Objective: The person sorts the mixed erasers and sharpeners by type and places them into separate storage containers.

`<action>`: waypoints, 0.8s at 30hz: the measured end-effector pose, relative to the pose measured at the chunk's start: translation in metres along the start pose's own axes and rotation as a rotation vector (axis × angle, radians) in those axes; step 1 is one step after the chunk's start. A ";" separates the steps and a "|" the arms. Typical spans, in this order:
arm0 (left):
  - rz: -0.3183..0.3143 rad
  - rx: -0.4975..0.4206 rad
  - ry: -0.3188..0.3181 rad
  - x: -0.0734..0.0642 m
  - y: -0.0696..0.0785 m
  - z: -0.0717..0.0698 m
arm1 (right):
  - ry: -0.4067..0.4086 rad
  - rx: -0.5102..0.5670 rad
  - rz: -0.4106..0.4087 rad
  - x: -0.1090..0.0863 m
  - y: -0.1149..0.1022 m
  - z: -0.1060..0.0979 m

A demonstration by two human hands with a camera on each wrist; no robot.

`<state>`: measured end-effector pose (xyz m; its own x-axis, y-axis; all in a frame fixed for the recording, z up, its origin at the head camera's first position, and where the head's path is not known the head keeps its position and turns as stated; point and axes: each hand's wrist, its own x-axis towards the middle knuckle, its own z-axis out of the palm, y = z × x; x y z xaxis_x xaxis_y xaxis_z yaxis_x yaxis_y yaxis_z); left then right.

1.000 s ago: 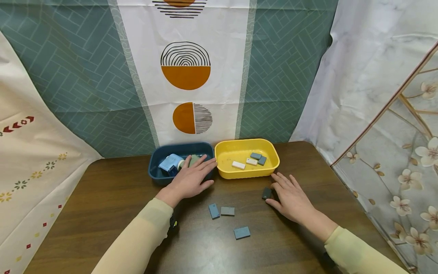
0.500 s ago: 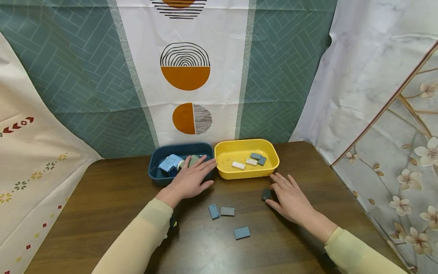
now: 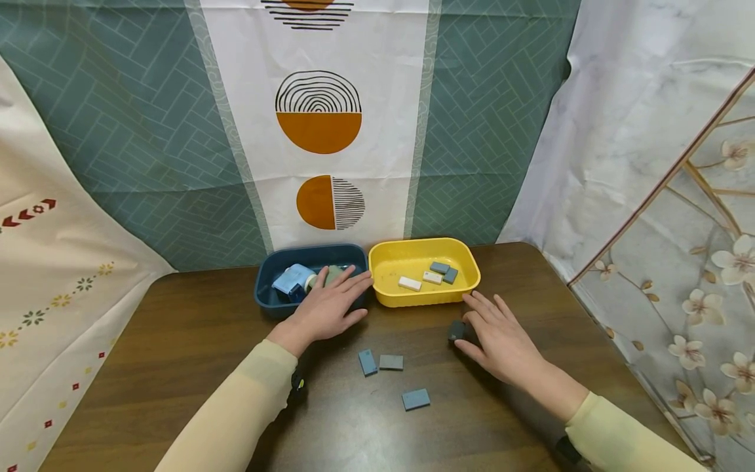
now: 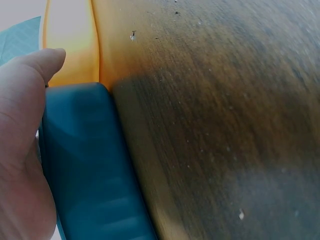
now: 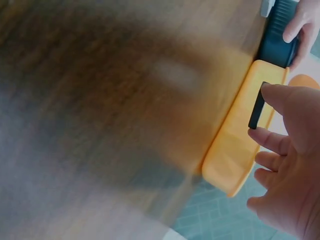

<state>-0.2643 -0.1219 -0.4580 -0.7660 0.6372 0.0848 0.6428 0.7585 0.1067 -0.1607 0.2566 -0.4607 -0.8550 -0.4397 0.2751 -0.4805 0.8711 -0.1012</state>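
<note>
My right hand (image 3: 504, 344) pinches a small dark rectangular block (image 3: 457, 331) between thumb and index finger, just in front of the yellow bin (image 3: 425, 300). In the right wrist view the block (image 5: 257, 107) is seen edge-on, its ends at the thumb and index fingertip. My left hand (image 3: 324, 309) lies with fingers extended over the dark blue bin (image 3: 272, 309), fingertips at the yellow bin's near corner. Under and beside that hand, the blue bin holds a light blue item (image 3: 293, 278) and a green item (image 3: 333, 273), partly hidden.
Three flat blocks lie on the wooden table: a blue one (image 3: 367, 362), a grey one (image 3: 391, 362) and a blue-grey one (image 3: 415, 399). Inside the yellow bin are several small blocks, including a white one (image 3: 409, 284). A patterned cloth (image 3: 389, 131) hangs behind the bins.
My right hand has shifted very slightly left and away with the dark block. My left hand and the loose blocks have stayed in place.
</note>
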 end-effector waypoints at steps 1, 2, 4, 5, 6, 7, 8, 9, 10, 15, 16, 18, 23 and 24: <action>-0.001 -0.004 0.000 0.000 0.000 0.000 | 0.001 0.001 -0.001 0.001 0.000 -0.001; -0.003 -0.007 -0.002 0.000 0.000 0.000 | 0.002 0.001 -0.002 0.001 -0.001 -0.002; -0.004 -0.006 -0.005 0.000 -0.001 0.000 | 0.003 -0.001 -0.001 0.003 -0.002 -0.004; -0.003 -0.007 -0.005 0.000 -0.001 0.000 | 0.002 -0.002 0.000 0.003 -0.002 -0.006; -0.003 -0.007 -0.007 0.000 -0.001 0.000 | 0.003 -0.004 0.000 0.004 -0.002 -0.007; -0.004 -0.006 -0.008 0.000 -0.001 0.000 | 0.004 -0.004 0.001 0.005 -0.002 -0.008; -0.003 -0.008 -0.006 0.000 -0.001 0.000 | 0.005 -0.006 0.001 0.006 -0.003 -0.009; -0.001 -0.007 -0.006 0.000 -0.001 0.000 | 0.008 -0.007 0.001 0.007 -0.003 -0.010; 0.000 -0.009 -0.004 0.000 -0.001 0.000 | 0.012 -0.006 0.001 0.008 -0.002 -0.011; 0.003 -0.019 0.004 0.000 -0.001 0.001 | 0.047 -0.003 -0.006 0.014 0.000 -0.019; 0.003 -0.018 0.004 0.000 -0.001 0.001 | 0.056 -0.001 -0.008 0.016 0.001 -0.021; 0.002 -0.017 0.003 0.000 -0.001 0.000 | 0.072 0.000 -0.010 0.020 0.002 -0.025; 0.002 -0.017 0.005 -0.001 0.000 0.000 | 0.098 0.004 -0.013 0.028 0.004 -0.032; 0.003 -0.016 0.005 -0.001 0.000 0.000 | 0.103 0.002 -0.017 0.029 0.004 -0.033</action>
<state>-0.2636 -0.1223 -0.4576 -0.7639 0.6389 0.0906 0.6452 0.7542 0.1219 -0.1812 0.2544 -0.4220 -0.8222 -0.4291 0.3740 -0.4950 0.8634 -0.0974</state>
